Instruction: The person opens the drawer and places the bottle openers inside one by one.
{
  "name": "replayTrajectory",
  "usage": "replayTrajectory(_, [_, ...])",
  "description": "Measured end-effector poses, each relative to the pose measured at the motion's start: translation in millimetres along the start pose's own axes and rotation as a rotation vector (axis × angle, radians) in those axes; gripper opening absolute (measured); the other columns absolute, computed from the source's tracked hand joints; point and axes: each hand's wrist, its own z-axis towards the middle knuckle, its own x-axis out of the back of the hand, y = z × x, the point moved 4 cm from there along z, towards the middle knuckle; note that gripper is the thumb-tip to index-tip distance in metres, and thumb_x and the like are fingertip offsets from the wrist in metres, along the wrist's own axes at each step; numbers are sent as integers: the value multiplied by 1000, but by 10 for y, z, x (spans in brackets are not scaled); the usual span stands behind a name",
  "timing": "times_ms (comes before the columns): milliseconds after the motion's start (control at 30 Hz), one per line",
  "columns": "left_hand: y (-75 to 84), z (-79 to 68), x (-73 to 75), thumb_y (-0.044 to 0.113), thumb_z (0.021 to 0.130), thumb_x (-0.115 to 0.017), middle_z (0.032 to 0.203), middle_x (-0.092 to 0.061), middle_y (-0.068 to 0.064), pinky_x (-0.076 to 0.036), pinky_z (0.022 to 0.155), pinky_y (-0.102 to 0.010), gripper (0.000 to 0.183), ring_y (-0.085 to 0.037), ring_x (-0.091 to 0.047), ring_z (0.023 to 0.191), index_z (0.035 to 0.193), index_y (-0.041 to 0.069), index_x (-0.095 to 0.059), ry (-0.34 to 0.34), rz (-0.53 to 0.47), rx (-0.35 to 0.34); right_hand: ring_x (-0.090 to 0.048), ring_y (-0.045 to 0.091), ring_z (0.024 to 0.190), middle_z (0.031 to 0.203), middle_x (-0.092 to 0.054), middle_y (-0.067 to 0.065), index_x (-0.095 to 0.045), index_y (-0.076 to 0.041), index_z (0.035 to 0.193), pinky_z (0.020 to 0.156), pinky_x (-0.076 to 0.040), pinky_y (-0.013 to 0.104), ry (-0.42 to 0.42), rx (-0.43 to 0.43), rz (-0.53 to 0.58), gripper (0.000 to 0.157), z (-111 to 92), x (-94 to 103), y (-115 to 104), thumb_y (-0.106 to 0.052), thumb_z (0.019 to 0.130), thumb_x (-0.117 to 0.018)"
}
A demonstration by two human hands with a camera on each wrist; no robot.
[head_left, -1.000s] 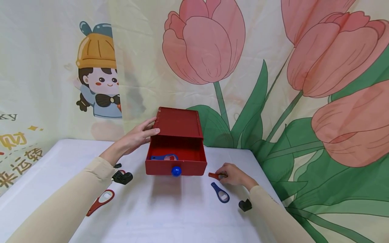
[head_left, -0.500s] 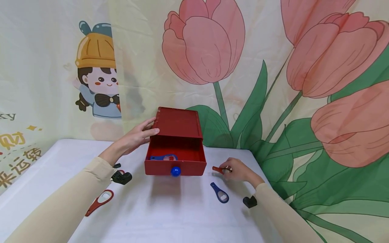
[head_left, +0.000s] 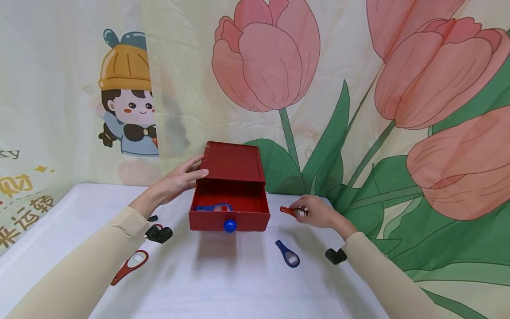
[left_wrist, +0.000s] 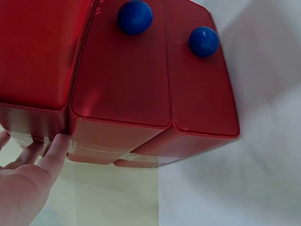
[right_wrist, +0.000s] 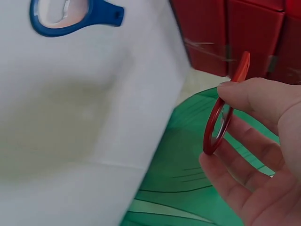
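Observation:
My left hand rests against the left side of a red drawer cabinet, its thumb at the upper edge. The cabinet's top drawer is pulled out, with a blue bottle opener lying inside at the left. In the left wrist view, lower drawers with blue knobs are closed. Right of the cabinet, my right hand pinches a red bottle opener by thumb and fingers, above the table. Its handle end points toward the cabinet.
Another blue bottle opener lies right of the cabinet on the white table. A red bottle opener lies at the left, partly behind the left sleeve. Black wrist-camera pieces sit by both wrists. A printed curtain hangs behind.
My right hand has lifted the red bottle opener off the table and moved it up, away from me and slightly right. My left hand and the drawer have stayed put.

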Motion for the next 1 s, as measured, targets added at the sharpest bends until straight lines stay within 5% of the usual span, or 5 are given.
replayTrajectory(367, [0, -43, 28, 38, 105, -63, 177, -7, -19, -26, 125, -66, 91, -46, -17, 160, 173, 23, -3, 12, 2, 20, -61, 26, 91, 102, -70, 7, -79, -4, 118, 69, -55, 28, 35, 41, -47, 24, 96, 317, -402, -3, 94, -75])
replayTrajectory(1000, [-20, 18, 18, 38, 106, -62, 177, -10, -18, -28, 125, -64, 91, -45, -18, 160, 173, 20, -4, 3, 5, 7, -59, 23, 84, 102, -69, 8, -79, -4, 119, 65, -52, 29, 88, 100, -134, 25, 205, 729, -765, -3, 94, -74])
